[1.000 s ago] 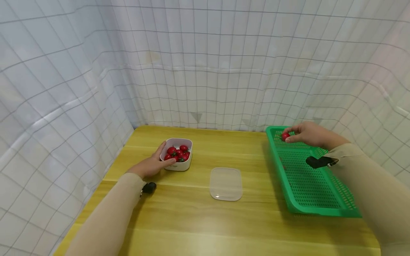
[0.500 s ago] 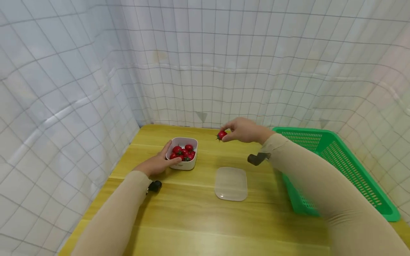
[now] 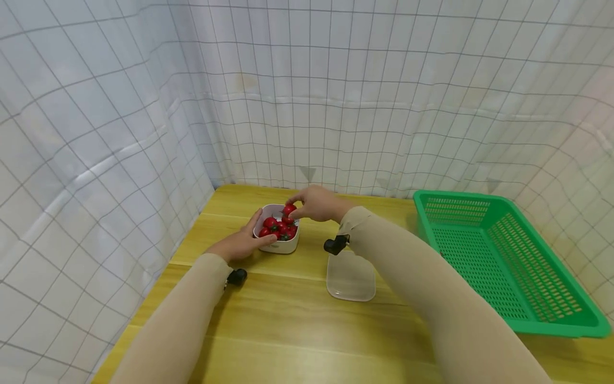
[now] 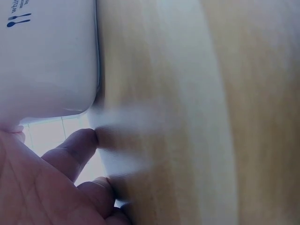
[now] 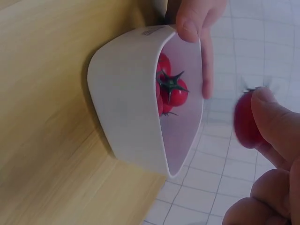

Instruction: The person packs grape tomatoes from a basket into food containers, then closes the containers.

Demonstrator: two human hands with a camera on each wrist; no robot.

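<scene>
A small white box (image 3: 279, 247) stands at the back left of the table with several red cherry tomatoes (image 3: 271, 223) in it. My left hand (image 3: 236, 245) holds the box at its left, thumb at the near rim and a finger along the far side. Over the box's back right corner, my right hand (image 3: 321, 204) pinches one cherry tomato (image 5: 246, 121) between thumb and fingers. That tomato, its green stalk still on, is apart from the box in the right wrist view. Print and small cutlery symbols mark the box's wall (image 4: 47, 65) in the left wrist view.
A clear, rounded square lid (image 3: 351, 280) lies flat on the wooden table (image 3: 288, 330), partly under my right forearm. On the right is a green perforated plastic basket (image 3: 532, 326). A checked curtain (image 3: 364, 106) hangs behind the table.
My right hand has carried the cherry tomato leftward from above the green basket to above the white box. My left hand stays at the box. The head view has shifted slightly.
</scene>
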